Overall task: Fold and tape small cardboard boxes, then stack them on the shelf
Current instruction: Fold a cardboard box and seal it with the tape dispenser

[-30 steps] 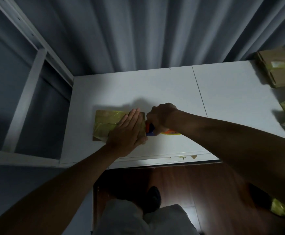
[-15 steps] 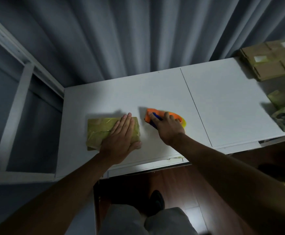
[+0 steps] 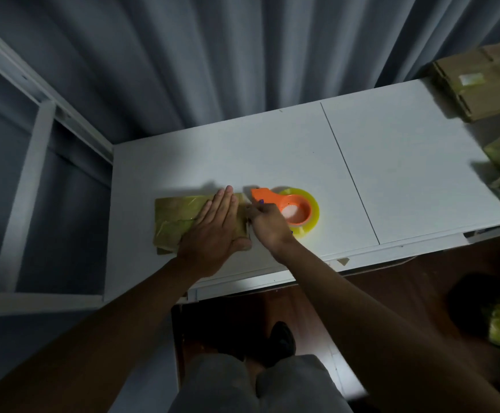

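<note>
box (image 3: 177, 217) under flat left hand (image 3: 213, 234) | right hand (image 3: 268, 223) at its edge

Your right hand (image 3: 268, 223) off tape dispenser (image 3: 290, 210) — a second ago gripping it at box's right end, half a second ago resting on top. Dispenser now lies free on table (image 3: 391, 174), yellow roll exposed. Right fingers moved back to right edge of box (image 3: 180, 217) — pinching there.
</note>
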